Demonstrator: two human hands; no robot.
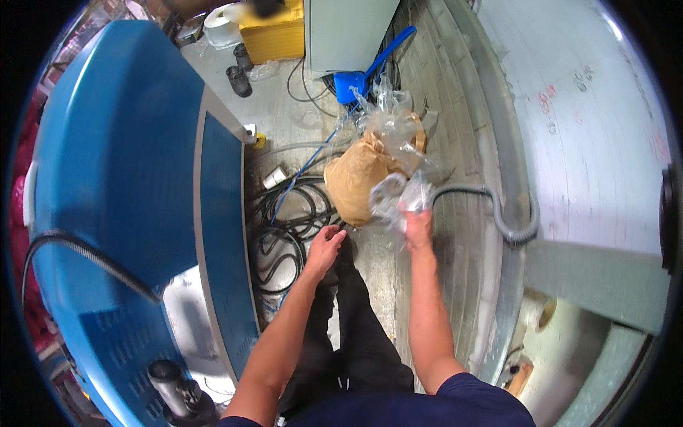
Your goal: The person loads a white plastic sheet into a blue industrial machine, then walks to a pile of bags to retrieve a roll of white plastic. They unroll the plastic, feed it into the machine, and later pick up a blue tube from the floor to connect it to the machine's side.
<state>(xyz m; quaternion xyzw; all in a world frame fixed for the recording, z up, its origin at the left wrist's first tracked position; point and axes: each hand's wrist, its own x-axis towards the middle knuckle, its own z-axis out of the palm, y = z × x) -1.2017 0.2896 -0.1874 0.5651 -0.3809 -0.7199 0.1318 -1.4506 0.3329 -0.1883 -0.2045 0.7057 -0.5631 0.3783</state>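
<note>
My right hand (418, 229) is closed on a crumpled clear plastic bag (414, 199). Pale, rounded shapes (388, 191) show at its left side; what they are I cannot make out. Just beyond stands a brown paper sack (358, 174), with more loose clear plastic film (395, 132) bunched at its top. My left hand (325, 250) hovers over my legs, short of the sack, fingers loosely curved and apart, with nothing in it.
A big blue machine (128, 156) fills the left. Coiled black hoses (299, 203) lie on the floor beside it. A blue dustpan (350, 87) rests ahead, near a yellow box (274, 35) and black shoes (240, 82). A grey corrugated hose (512, 233) bends along the right wall.
</note>
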